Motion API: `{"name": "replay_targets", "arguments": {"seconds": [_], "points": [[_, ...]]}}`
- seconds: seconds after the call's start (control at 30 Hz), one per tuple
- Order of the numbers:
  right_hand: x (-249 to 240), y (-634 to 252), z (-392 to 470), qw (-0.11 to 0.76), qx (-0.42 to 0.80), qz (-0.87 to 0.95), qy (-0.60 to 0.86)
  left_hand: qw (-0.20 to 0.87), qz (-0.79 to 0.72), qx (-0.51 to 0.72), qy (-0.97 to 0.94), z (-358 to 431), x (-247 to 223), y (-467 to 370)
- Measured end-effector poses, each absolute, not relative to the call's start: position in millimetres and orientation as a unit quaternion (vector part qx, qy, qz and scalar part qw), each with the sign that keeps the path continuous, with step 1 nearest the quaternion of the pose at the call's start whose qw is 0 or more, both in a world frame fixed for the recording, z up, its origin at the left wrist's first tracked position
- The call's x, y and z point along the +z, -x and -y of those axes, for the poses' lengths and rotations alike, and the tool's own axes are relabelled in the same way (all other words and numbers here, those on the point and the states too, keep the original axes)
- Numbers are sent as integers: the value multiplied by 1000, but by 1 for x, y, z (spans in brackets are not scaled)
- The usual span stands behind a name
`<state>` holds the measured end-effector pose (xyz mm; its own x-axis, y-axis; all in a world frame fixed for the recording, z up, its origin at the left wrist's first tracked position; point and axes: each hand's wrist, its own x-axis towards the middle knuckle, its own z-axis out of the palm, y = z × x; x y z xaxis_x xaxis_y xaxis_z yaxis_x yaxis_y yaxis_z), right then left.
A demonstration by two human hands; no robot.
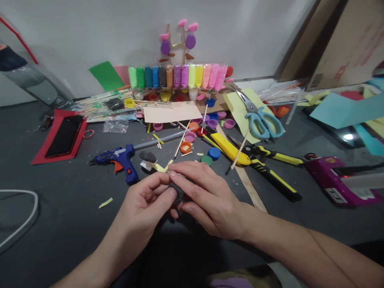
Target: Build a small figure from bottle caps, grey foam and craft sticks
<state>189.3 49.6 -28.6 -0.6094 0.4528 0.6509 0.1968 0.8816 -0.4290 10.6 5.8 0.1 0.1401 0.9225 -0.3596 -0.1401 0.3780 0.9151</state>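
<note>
Dark clay lump [177,192] sitting near table's front edge | left hand [147,202] and right hand [207,196] both pinching it between fingertips | glue gun [120,158] lying just beyond | scissors [261,120] farther back | clay packs [177,76] lining the far edge.

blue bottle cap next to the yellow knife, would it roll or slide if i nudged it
The blue bottle cap lies flat on the table, so it would probably slide rather than roll. It looks like small, thin plastic, so likely very light. The green cap touches it and might get pushed along too.
</note>
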Motion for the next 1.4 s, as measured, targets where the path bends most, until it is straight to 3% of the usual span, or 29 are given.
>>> {"name": "replay_targets", "arguments": {"seconds": [0.23, 0.67, 1.4], "points": [[-30, -190, -46, 397, 217, 865, 219, 713, -446, 400, -364, -8, -4, -12], [-26, -191, -47, 415, 391, 780, 258, 679, -481, 412, -371, -6, -6, -9], [-23, -189, -46, 379, 449, 769, 252, 666, -495, 418, -370, -4, -7, -11]]}}
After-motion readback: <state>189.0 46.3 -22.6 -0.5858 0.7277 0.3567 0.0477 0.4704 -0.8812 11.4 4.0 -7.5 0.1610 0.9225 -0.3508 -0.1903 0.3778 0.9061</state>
